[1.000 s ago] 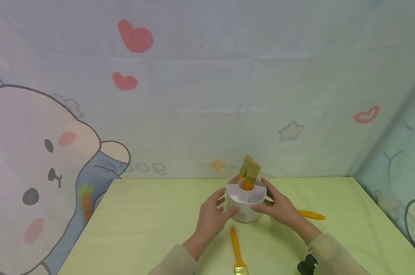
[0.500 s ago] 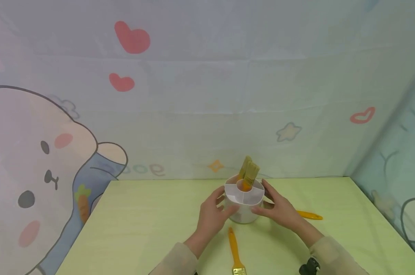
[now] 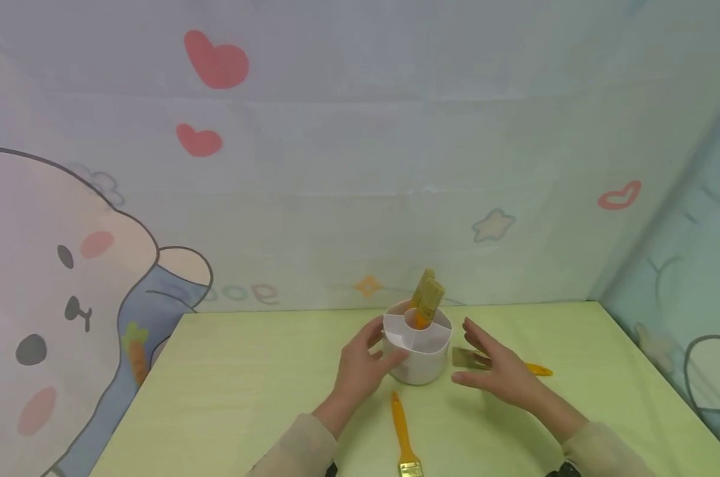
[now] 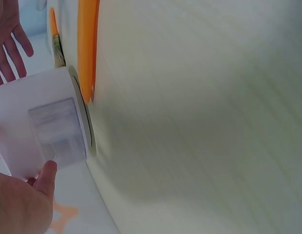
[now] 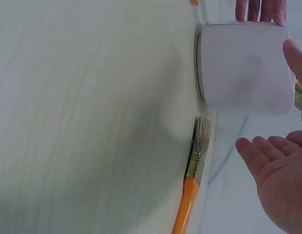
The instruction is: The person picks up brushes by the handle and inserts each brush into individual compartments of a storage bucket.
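A white round organizer (image 3: 419, 366), divided into compartments, stands upright on the table with two paintbrushes (image 3: 428, 297) in its middle opening, bristles up. My left hand (image 3: 360, 368) holds its left side, thumb at the front and fingers curved round the back; the thumb (image 4: 47, 175) touches the wall beside a clear window. My right hand (image 3: 503, 374) is apart from the organizer on its right, fingers spread and holding nothing. Below that hand lies another paintbrush (image 5: 190, 190) with an orange handle, partly hidden by it in the head view.
One more orange-handled paintbrush (image 3: 403, 430) lies in front of the organizer, bristle end toward me. The pale green table (image 3: 234, 384) ends at a printed cloth backdrop (image 3: 336, 165) behind.
My right hand has let go of the organizer and moved off to the right, uncovering the bristles of the brush there. The left hand stays on the organizer. The head view has shifted slightly.
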`<state>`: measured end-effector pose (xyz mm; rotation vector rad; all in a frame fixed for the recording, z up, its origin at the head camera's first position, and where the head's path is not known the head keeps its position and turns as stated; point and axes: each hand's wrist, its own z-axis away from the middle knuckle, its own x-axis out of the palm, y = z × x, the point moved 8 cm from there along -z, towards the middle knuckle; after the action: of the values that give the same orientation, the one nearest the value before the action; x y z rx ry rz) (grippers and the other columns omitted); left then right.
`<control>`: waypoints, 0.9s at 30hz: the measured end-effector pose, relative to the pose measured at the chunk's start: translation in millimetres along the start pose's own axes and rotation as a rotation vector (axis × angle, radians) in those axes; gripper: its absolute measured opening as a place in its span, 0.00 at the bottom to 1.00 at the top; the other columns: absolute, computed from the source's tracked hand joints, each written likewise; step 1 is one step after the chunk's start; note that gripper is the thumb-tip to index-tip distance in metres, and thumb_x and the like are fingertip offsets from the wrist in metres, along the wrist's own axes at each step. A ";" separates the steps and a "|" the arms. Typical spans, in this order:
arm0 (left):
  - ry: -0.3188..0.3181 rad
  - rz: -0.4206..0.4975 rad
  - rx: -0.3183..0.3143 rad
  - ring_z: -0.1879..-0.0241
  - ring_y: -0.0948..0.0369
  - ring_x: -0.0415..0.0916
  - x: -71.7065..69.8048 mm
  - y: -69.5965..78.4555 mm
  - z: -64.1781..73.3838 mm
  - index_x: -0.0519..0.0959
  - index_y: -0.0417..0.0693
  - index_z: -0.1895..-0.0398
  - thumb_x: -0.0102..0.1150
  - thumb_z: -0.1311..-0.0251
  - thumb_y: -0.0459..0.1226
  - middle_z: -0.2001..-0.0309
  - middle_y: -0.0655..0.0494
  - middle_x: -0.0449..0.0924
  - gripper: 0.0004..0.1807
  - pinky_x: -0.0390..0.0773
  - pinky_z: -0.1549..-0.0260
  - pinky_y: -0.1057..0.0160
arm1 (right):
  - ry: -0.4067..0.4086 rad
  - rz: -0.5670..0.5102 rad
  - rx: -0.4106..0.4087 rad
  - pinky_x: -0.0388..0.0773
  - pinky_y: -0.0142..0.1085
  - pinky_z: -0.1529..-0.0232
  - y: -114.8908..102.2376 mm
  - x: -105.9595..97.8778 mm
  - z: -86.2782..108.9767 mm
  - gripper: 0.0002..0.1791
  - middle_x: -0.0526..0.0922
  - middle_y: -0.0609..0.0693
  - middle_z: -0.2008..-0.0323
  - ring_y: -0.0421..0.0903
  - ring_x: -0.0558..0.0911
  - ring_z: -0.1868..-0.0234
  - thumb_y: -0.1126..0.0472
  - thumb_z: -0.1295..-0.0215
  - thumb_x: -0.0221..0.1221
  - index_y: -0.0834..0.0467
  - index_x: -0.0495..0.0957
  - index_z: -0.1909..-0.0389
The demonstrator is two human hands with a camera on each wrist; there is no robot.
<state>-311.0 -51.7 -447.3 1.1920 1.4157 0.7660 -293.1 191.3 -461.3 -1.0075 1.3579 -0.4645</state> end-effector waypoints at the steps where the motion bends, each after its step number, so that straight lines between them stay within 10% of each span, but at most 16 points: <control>1: -0.007 0.004 -0.003 0.37 0.54 0.70 0.1 -0.4 -0.5 0.67 0.56 0.33 0.71 0.48 0.49 0.35 0.60 0.71 0.39 0.77 0.45 0.52 | -0.001 0.025 0.005 0.67 0.56 0.36 -0.3 -0.7 2.8 0.56 0.53 0.52 0.25 0.58 0.61 0.29 0.39 0.47 0.67 0.44 0.44 0.24; 18: -0.081 0.056 0.007 0.35 0.58 0.67 -0.4 -5.2 -10.5 0.67 0.60 0.32 0.73 0.50 0.45 0.35 0.64 0.69 0.40 0.76 0.44 0.54 | -0.146 0.414 -0.088 0.71 0.49 0.37 -32.6 23.7 46.6 0.49 0.60 0.37 0.29 0.43 0.66 0.32 0.34 0.50 0.66 0.39 0.57 0.27; 27: -0.123 0.074 0.021 0.34 0.60 0.65 0.9 -4.7 -13.8 0.66 0.61 0.31 0.74 0.51 0.45 0.35 0.68 0.68 0.42 0.76 0.43 0.57 | -0.211 0.545 -0.401 0.75 0.42 0.41 -67.5 46.6 53.0 0.44 0.65 0.40 0.31 0.42 0.69 0.33 0.35 0.44 0.61 0.44 0.60 0.28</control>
<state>-325.5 -50.0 -449.0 1.2919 1.2876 0.7178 -215.6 136.2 -439.2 -0.9209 1.4889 0.3259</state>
